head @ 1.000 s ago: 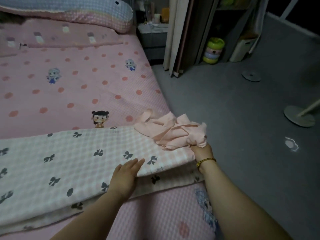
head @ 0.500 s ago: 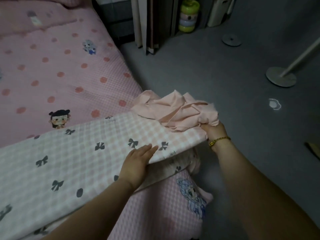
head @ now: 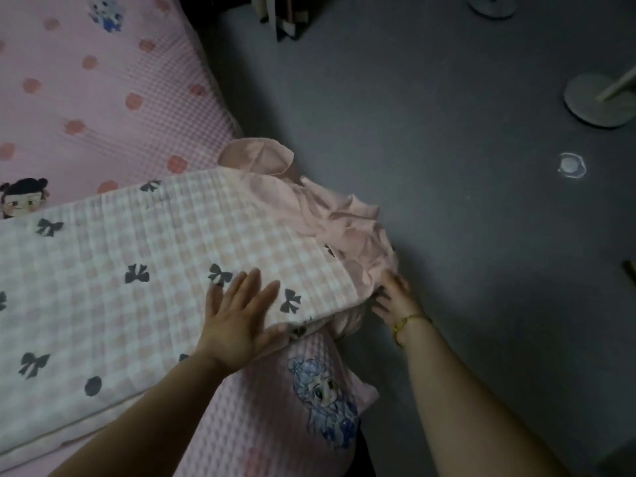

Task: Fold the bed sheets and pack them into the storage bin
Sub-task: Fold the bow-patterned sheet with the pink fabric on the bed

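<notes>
On the bed's (head: 103, 98) near right corner: folded checked sheet (head: 137, 270) with black bows, its pink ruffled edge (head: 344, 228) bunched at the right end beside the grey floor (head: 447, 132). Left hand (head: 237, 321): flat, fingers spread, pressing the sheet. Right hand (head: 395, 297): fingers extended, touching the ruffle, gripping nothing.

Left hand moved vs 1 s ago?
No. The camera tilted down, but the left hand stays flat on the checked sheet, fingertips between the same two bows near its corner.
</notes>
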`<act>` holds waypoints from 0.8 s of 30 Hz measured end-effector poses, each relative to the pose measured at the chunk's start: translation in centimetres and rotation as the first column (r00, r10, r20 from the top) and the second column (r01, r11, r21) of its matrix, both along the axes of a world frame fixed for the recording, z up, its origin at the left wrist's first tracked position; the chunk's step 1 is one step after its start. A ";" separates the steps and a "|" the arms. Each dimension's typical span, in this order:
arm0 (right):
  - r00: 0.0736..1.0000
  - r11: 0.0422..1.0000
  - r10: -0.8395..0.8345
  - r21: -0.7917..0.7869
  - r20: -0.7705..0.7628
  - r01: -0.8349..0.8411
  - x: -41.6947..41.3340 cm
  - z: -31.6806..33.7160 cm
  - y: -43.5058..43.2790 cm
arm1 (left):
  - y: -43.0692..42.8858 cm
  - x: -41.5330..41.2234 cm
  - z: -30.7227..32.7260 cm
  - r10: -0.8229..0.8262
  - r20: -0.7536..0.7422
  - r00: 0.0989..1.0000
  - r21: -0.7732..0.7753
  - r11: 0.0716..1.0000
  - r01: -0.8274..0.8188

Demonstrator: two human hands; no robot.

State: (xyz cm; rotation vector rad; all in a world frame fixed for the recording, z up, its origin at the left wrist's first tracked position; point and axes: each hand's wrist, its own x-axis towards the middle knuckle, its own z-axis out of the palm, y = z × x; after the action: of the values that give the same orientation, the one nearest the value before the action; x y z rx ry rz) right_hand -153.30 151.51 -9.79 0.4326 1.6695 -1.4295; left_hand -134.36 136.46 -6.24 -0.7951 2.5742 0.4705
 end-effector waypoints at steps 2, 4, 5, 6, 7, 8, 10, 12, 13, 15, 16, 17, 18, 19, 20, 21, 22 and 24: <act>0.986 0.991 -0.099 0.101 0.131 0.086 1.1 -2.9 2.1 | -0.7 -1.3 -1.0 0.075 -0.018 0.997 -0.030 0.997 -0.075; 0.983 0.967 -0.073 0.252 0.170 0.029 2.5 -5.5 3.2 | -1.5 -2.5 -1.8 0.065 -0.011 0.998 -0.074 0.995 -0.066; 0.985 0.948 -0.021 0.315 0.172 -0.034 3.1 -7.2 3.5 | -1.8 -3.1 -2.9 0.059 0.011 0.998 -0.090 0.994 -0.057; 0.987 0.930 0.030 0.358 0.160 -0.086 3.7 -8.2 3.5 | -2.0 -3.4 -3.6 0.041 0.037 0.998 -0.111 0.993 -0.037; 0.988 0.925 0.060 0.364 0.143 -0.108 3.9 -9.6 3.4 | -2.2 -4.0 -4.9 0.023 0.062 0.998 -0.119 0.993 -0.016; 0.988 0.932 0.060 0.348 0.140 -0.105 4.2 -10.1 3.2 | -2.4 -3.9 -5.1 0.014 0.063 0.998 -0.144 0.990 -0.005; 0.989 0.954 0.025 0.293 0.145 -0.067 3.9 -12.1 3.0 | -3.1 -4.7 -6.5 -0.002 0.068 0.998 -0.164 0.986 0.013; 0.983 0.979 0.033 0.192 0.182 -0.068 3.8 -13.7 2.8 | -3.8 -5.7 -6.7 -0.023 0.061 0.998 -0.194 0.980 0.034; 0.974 0.987 0.059 0.130 0.221 -0.089 3.8 -14.9 2.8 | -4.3 -6.3 -7.3 -0.052 0.054 0.997 -0.222 0.973 0.063; 0.948 0.972 0.221 0.027 0.231 -0.233 4.0 -16.1 2.2 | -4.8 -6.8 -7.9 -0.108 0.060 0.992 -0.265 0.957 0.121; 0.918 0.938 0.336 0.009 0.210 -0.346 4.1 -16.3 1.5 | -5.0 -6.7 -7.8 -0.113 0.065 0.991 -0.275 0.953 0.127; 0.891 0.905 0.414 0.016 0.186 -0.425 4.4 -16.8 1.0 | -5.0 -6.9 -8.2 -0.118 0.067 0.991 -0.270 0.954 0.132; 0.877 0.883 0.454 0.052 0.156 -0.466 4.5 -17.0 0.6 | -4.9 -6.9 -8.3 -0.112 0.065 0.992 -0.253 0.959 0.125; 0.886 0.886 0.443 0.086 0.136 -0.456 4.6 -17.1 0.6 | -4.7 -6.9 -8.4 -0.111 0.056 0.992 -0.238 0.964 0.121; 0.907 0.900 0.408 0.120 0.103 -0.418 4.1 -17.0 0.9 | -4.6 -6.8 -8.4 -0.098 0.042 0.994 -0.227 0.968 0.105; 0.932 0.920 0.357 0.150 0.055 -0.361 3.5 -17.1 1.7 | -4.7 -6.9 -8.4 -0.090 0.028 0.996 -0.220 0.971 0.094; 0.942 0.923 0.335 0.206 -0.020 -0.324 2.4 -16.9 2.8 | -4.7 -6.9 -8.5 -0.088 0.015 0.996 -0.219 0.972 0.089; 0.902 0.874 0.371 0.412 -0.220 -0.258 -0.3 -17.1 4.9 | -4.6 -6.8 -8.6 -0.086 0.011 0.996 -0.216 0.973 0.086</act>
State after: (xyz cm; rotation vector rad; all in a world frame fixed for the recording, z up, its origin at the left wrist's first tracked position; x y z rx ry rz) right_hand -153.56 156.44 -26.84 0.1380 2.1558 -0.9608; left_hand -141.11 131.84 -14.84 -0.7500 2.6762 0.1646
